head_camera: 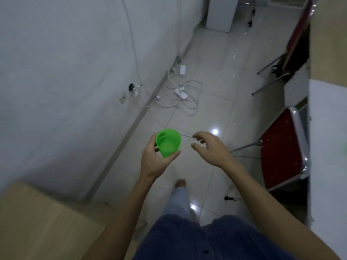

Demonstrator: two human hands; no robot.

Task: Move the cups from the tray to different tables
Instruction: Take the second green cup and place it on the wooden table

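A bright green plastic cup (168,142) with a handle is held upright over the tiled floor, in the middle of the view. My left hand (155,160) is wrapped around its lower body and handle side. Just to the right of the cup, my right hand (208,147) hovers with fingers spread and curled, holding nothing and not touching the cup. No tray is in view.
A light wooden table (37,218) fills the lower left corner. A white-topped table (326,147) runs along the right edge, with red chairs (281,147) tucked beside it. White cables and chargers (182,92) lie on the floor by the wall ahead.
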